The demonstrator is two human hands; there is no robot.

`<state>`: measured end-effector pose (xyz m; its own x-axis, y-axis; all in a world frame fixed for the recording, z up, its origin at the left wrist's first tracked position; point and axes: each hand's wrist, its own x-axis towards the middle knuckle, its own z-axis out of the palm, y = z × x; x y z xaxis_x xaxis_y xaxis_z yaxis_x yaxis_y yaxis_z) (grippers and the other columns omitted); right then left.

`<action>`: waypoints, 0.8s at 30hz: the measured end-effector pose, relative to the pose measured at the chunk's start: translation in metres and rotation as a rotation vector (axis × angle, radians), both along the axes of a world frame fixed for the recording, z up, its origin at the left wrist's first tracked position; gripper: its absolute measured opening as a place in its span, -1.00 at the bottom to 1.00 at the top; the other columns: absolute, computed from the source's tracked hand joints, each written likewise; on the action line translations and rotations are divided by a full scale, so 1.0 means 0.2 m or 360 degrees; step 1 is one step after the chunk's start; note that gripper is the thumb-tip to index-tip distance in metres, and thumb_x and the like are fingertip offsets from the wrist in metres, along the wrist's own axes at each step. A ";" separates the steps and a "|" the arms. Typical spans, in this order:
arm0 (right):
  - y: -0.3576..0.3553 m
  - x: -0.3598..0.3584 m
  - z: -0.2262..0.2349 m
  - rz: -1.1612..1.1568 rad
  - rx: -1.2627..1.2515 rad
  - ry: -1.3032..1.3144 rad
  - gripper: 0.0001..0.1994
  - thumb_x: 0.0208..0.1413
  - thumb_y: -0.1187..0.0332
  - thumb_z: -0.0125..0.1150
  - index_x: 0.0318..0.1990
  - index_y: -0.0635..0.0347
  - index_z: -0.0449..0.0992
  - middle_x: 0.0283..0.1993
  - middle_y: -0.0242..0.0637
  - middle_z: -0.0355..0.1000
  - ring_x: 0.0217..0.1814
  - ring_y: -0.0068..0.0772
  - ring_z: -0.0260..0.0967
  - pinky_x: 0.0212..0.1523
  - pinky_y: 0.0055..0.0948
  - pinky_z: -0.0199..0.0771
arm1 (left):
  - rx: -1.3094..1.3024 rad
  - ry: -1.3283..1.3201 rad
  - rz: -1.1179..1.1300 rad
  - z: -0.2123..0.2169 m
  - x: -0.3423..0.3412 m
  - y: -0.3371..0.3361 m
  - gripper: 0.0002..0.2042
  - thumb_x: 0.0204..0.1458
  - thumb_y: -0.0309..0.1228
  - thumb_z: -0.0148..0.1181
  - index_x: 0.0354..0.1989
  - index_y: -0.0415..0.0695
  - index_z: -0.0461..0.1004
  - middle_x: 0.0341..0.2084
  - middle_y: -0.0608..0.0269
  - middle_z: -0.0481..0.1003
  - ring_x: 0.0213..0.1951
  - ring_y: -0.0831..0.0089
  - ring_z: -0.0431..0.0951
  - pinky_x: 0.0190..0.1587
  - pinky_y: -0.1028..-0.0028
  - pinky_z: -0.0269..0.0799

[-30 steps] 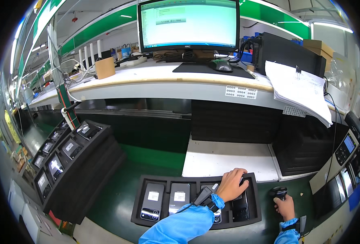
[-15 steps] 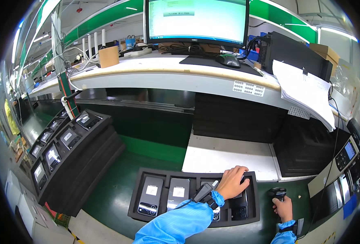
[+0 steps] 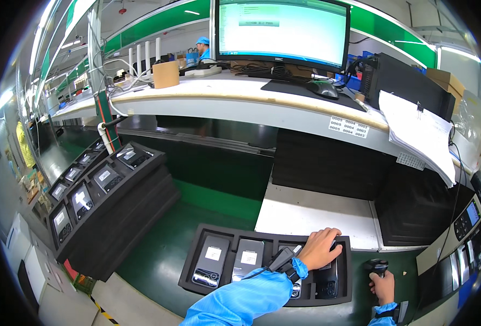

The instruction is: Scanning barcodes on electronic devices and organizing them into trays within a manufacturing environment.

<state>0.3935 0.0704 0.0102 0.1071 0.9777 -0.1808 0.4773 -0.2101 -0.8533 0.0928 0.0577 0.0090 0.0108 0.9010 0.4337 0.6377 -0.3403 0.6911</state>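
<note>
A black foam tray (image 3: pixel 194 283) with several compartments lies on the green bench, dark smartphones in it. At left in the tray are a smartphone (image 3: pixel 210 266) and another smartphone (image 3: pixel 246 269), each with a white label on its back. My blue-sleeved left arm crosses the tray and partly covers a third phone. My left hand (image 3: pixel 319 250) is closed around the upper end of the rightmost smartphone (image 3: pixel 328 283), whose camera end points toward me. Right of the tray, my right hand (image 3: pixel 382 287) grips a black handheld barcode scanner (image 3: pixel 377 265).
Stacked foam trays (image 3: pixel 126 201) with labelled phones stand at left. A monitor (image 3: pixel 281 32), a mouse (image 3: pixel 323 89) and clipped papers (image 3: pixel 414 130) occupy the shelf above. At right is a label printer (image 3: pixel 458 228). A co-worker (image 3: pixel 203 48) in a blue cap is behind the shelf.
The whole view has shifted, so things sit lower and further right in it. A co-worker has come into sight beside the monitor. Both hands keep their places relative to the tray.
</note>
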 end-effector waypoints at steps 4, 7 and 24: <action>0.00 0.01 0.00 0.0026 -0.0007 -0.0006 -0.81 0.04 0.39 0.28 -0.25 0.31 0.48 -0.58 -0.27 0.45 -0.71 -0.51 0.31 -0.69 -0.49 0.30 | -0.0007 -0.0016 -0.0010 0.02 0.00 0.01 -0.60 0.16 -0.23 0.14 0.10 -0.17 0.39 0.03 0.00 0.47 0.08 0.04 0.43 0.19 0.17 0.22; 0.00 -0.01 0.02 0.0009 0.0026 -0.0003 -0.82 0.03 0.39 0.30 -0.29 0.31 0.50 -0.59 -0.30 0.45 -0.69 -0.52 0.33 -0.67 -0.50 0.32 | 0.0007 -0.0019 -0.0017 0.01 -0.01 0.01 -0.61 0.16 -0.22 0.14 0.09 -0.18 0.39 0.00 0.01 0.48 0.07 0.04 0.44 0.18 0.16 0.22; 0.46 0.93 0.32 -0.1154 0.1247 0.0995 -0.36 0.38 0.03 0.03 0.48 0.12 0.06 0.31 -0.17 0.33 0.16 -0.21 0.38 0.11 -0.34 0.35 | 0.0036 -0.0173 -0.0090 -0.03 -0.06 0.03 -0.64 0.16 -0.26 0.10 0.08 -0.16 0.37 -0.13 0.01 0.51 0.02 0.06 0.47 0.13 0.12 0.24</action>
<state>0.5787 0.1628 0.0739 0.7747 0.5959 0.2116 -0.0708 0.4143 -0.9074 0.0807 0.0637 0.0031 0.0129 0.8903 0.4552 0.5390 -0.3896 0.7468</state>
